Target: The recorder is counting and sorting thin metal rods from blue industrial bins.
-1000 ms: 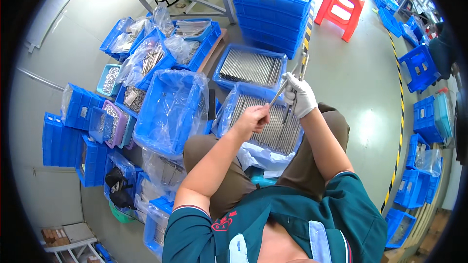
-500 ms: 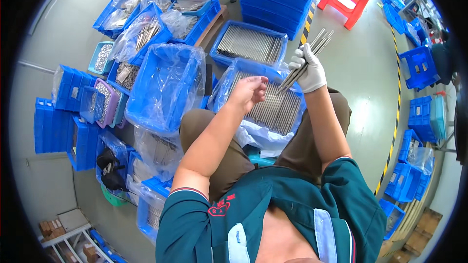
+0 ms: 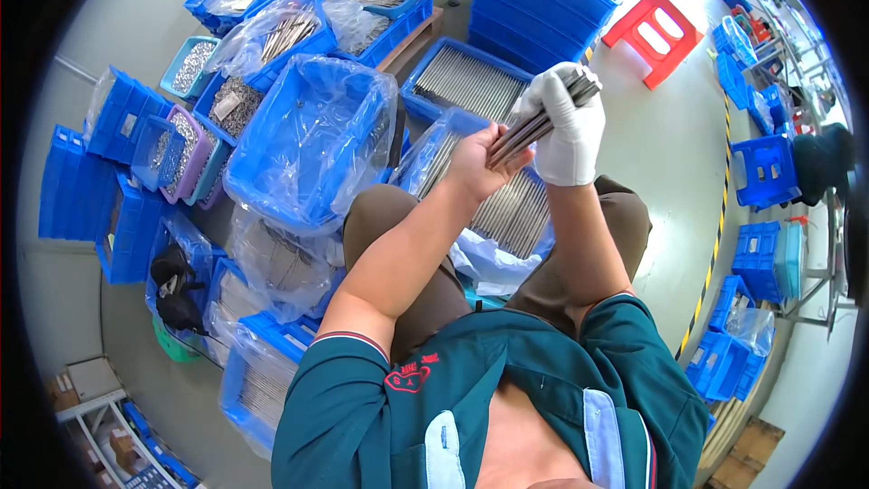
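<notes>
My right hand, in a white glove, is wrapped around a bundle of several slim metal rods. The bundle tilts, its upper ends poking out past the glove. My bare left hand closes around the lower ends of the same rods; part of its grip is hidden. Below both hands, between my knees, a blue crate lined with clear plastic holds many similar rods lying side by side. Crumpled pale sheeting hangs over its near edge.
Another blue crate of rods stands just beyond. A lined blue crate is at my left, among bins of small metal parts. Stacked blue crates and a red stool are ahead. Striped floor tape runs along the right.
My left hand has moved right and closed on the lower ends of the rods. My right hand has turned and come slightly left with the bundle. The whole view has shifted a little.
</notes>
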Demonstrator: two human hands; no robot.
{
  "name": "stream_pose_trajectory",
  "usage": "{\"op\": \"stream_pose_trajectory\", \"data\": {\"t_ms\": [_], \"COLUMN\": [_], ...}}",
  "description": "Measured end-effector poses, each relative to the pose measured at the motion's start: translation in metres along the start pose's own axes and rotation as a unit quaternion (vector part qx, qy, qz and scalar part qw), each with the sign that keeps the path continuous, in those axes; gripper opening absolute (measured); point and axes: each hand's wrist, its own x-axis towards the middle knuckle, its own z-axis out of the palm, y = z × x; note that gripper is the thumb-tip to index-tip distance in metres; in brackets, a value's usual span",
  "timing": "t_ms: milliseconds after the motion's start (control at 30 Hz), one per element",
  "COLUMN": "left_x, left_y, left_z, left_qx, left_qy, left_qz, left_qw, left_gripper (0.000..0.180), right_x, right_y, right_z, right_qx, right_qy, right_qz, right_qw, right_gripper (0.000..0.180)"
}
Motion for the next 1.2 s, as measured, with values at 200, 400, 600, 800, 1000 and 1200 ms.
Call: {"op": "stream_pose_trajectory", "data": {"t_ms": [200,400,600,800,1000,1200], "left_x": [-0.018,-0.041,-0.051,-0.049,-0.047,-0.055], "left_y": [0.029,0.073,0.079,0.078,0.090,0.097], "left_z": [-0.014,-0.008,-0.001,0.005,-0.004,-0.002], "left_qx": [0.328,0.782,0.839,0.833,0.726,0.442], "left_qy": [0.017,0.159,0.009,0.049,0.142,0.187], "left_qz": [-0.028,0.297,0.102,0.127,0.410,0.343], "left_qw": [0.944,0.525,0.535,0.536,0.533,0.807], "left_gripper": [0.020,0.031,0.026,0.029,0.021,0.020], "right_x": [0.019,-0.049,-0.116,-0.139,-0.091,-0.042], "right_y": [-0.014,0.017,0.051,0.070,0.061,0.051], "right_z": [-0.022,-0.076,-0.089,-0.056,-0.056,-0.074], "right_qx": [0.119,0.014,0.255,0.445,0.097,-0.337], "right_qy": [0.035,0.049,-0.249,-0.185,-0.224,-0.249], "right_qz": [0.040,0.458,0.630,0.647,0.652,0.368], "right_qw": [0.991,0.888,0.690,0.591,0.718,0.830], "right_gripper": [0.020,0.036,0.042,0.031,0.031,0.036]}}
